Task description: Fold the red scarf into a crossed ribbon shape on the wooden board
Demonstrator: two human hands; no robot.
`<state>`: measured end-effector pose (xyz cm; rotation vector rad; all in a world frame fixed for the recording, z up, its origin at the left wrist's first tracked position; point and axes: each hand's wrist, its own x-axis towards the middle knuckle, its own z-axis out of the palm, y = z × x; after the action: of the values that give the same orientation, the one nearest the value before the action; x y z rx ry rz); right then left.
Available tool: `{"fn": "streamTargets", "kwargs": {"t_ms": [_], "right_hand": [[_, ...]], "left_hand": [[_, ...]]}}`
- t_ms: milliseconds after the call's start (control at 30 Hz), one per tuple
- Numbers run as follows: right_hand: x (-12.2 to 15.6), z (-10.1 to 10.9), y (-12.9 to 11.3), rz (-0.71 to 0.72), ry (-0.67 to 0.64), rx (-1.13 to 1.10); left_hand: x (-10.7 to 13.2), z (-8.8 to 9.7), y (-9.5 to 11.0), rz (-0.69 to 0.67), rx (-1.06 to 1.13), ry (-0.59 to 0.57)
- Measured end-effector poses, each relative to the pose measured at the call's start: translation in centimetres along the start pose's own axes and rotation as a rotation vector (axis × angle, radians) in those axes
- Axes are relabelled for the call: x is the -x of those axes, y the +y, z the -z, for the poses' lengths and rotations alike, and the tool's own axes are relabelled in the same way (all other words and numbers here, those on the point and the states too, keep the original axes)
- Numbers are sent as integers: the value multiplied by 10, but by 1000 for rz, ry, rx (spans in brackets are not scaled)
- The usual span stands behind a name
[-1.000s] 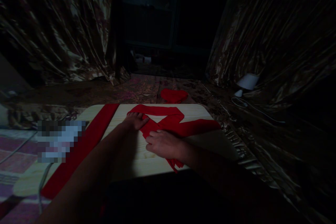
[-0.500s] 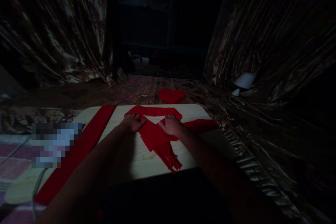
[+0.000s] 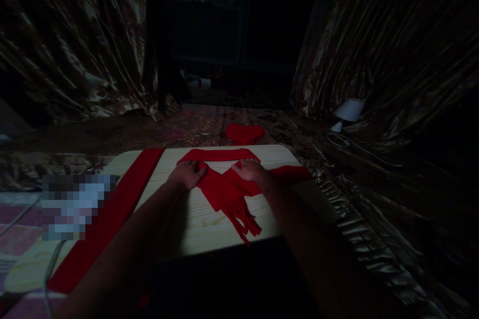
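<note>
A red fringed scarf [image 3: 228, 189] lies on a pale wooden table [image 3: 202, 232], its ends crossed below a loop and the fringe pointing toward me. My left hand [image 3: 187, 174] presses on the loop's left corner, palm down with fingers stretched out. On the right corner rests my right hand [image 3: 248, 168], also flat, its thumb toward the middle. One scarf end runs off to the right beneath or behind my right wrist.
A red cloth strip [image 3: 108, 219] crosses the table's left side. Beyond the far edge lies a red knitted-looking piece [image 3: 245, 133]. A small white lamp [image 3: 350, 109] with a cord stands at right. Patterned curtains [image 3: 75, 35] hang behind. A blurred patch [image 3: 78, 207] is at left.
My right hand has shifted slightly right and upward on the scarf, and its fingers lie more along the loop's corner. The left hand stays nearly in place. The view has tilted slightly.
</note>
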<state>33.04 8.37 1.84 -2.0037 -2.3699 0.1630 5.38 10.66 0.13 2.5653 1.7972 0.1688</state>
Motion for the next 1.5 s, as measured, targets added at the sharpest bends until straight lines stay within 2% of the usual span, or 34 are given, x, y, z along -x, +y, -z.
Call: {"fn": "streamTargets", "kwargs": {"t_ms": [100, 200, 300, 367, 500, 633, 700, 833, 1067, 1233, 1500], "right_hand": [[5, 4, 3, 64, 34, -15], [20, 14, 4, 103, 113, -69], [47, 20, 4, 129, 203, -161], [70, 21, 4, 231, 244, -233], [106, 13, 7, 472, 251, -283], [114, 4, 13, 466, 240, -200], [112, 3, 16, 464, 234, -184], [107, 4, 21, 491, 206, -146], [107, 5, 21, 457, 171, -9], [108, 7, 15, 452, 203, 53], [110, 8, -2, 324, 240, 147]], "left_hand": [[4, 1, 1, -38, 34, 60], [17, 6, 7, -90, 90, 199], [41, 16, 25, -115, 205, 328], [61, 25, 42, -168, 288, 345], [90, 33, 74, -418, 372, 142], [95, 24, 82, -468, 299, -139], [92, 20, 79, -492, 265, -210], [90, 20, 75, -524, 244, -215], [95, 25, 82, -513, 184, -202], [95, 23, 81, -503, 185, -196], [96, 29, 87, -449, 199, -221]]}}
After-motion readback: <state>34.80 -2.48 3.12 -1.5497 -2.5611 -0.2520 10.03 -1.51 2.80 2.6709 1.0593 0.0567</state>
